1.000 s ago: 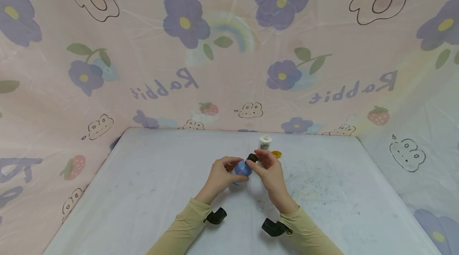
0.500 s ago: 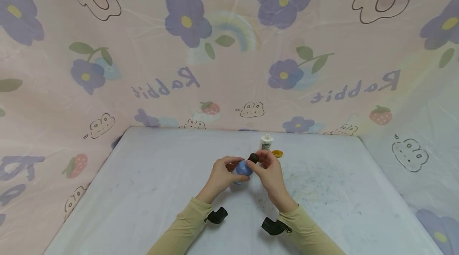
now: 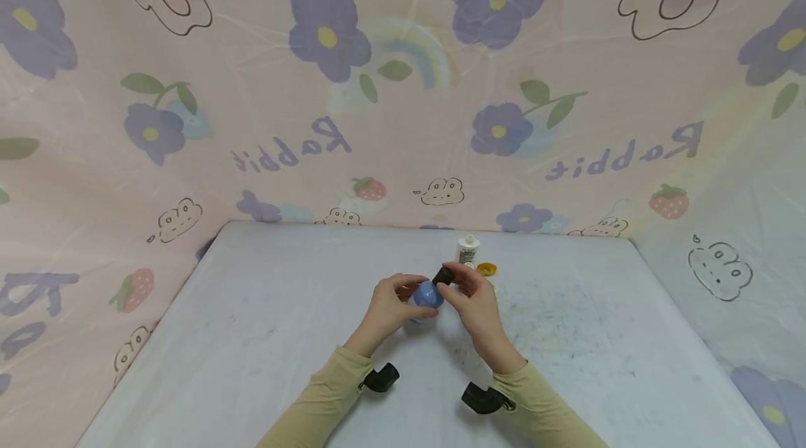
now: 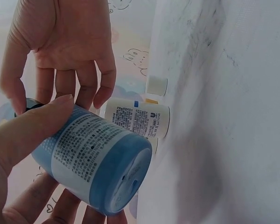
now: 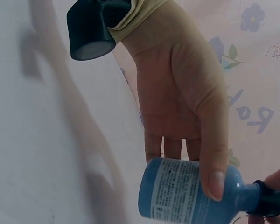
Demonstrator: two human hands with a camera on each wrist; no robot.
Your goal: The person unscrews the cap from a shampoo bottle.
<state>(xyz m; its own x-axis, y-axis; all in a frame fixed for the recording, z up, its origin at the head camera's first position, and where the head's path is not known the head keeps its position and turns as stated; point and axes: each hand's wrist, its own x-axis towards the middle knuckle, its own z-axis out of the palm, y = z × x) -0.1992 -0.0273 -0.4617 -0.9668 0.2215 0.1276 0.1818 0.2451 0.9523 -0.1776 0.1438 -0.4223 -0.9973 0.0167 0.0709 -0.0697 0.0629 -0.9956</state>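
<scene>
My left hand grips a blue bottle round its body, thumb on one side and fingers on the other. A printed label covers its side. The bottle is tilted, its neck towards the right hand and its base visible in the left wrist view. At the neck sits a black cap, which my right hand pinches between thumb and fingers. In the left wrist view the cap is mostly hidden behind the left thumb. The right palm faces that camera.
Behind the right hand stands a white bottle with a narrow top. Beside it lies a yellow ring-shaped item. A small white cylinder is near them. The white tabletop meets a printed curtain at the back.
The right fingers have shifted slightly round the cap, and the cap has turned a little with them. The left hand and the blue bottle stay almost in place.
</scene>
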